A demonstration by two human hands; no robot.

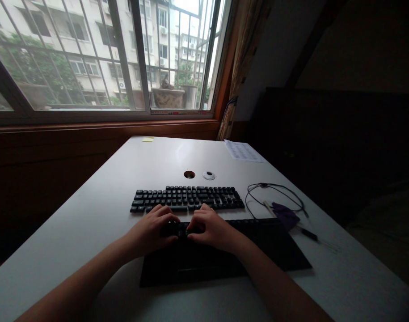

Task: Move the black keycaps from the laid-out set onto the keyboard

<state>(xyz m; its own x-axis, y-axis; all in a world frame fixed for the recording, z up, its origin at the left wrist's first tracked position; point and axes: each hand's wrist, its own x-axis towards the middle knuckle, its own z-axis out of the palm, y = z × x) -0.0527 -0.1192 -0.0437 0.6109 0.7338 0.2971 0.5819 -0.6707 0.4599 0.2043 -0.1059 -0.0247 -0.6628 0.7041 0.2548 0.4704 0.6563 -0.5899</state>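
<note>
A black keyboard base (217, 264) with a wide front panel lies nearest me on the white desk. Both hands rest over its upper part, near a few dark keycaps (182, 230) visible between them. My left hand (155, 226) curls its fingers and thumb around a dark spot there; what they grip is too dark to make out. My right hand (211, 228) faces it, thumb and forefinger bent close together at the keycaps, and their hold is likewise unclear. Just beyond the hands, loose black keycaps (191, 197) lie in keyboard-like rows on the desk, partly hidden by my fingertips.
Right of the keycaps lie a coiled black cable (274, 184), a purple cloth-like piece (284, 215) and a thin tool with a black handle (307, 233). Farther back are a cable hole (189, 175), its round cover (208, 175), a printed sheet (243, 151) and a yellow note (148, 139).
</note>
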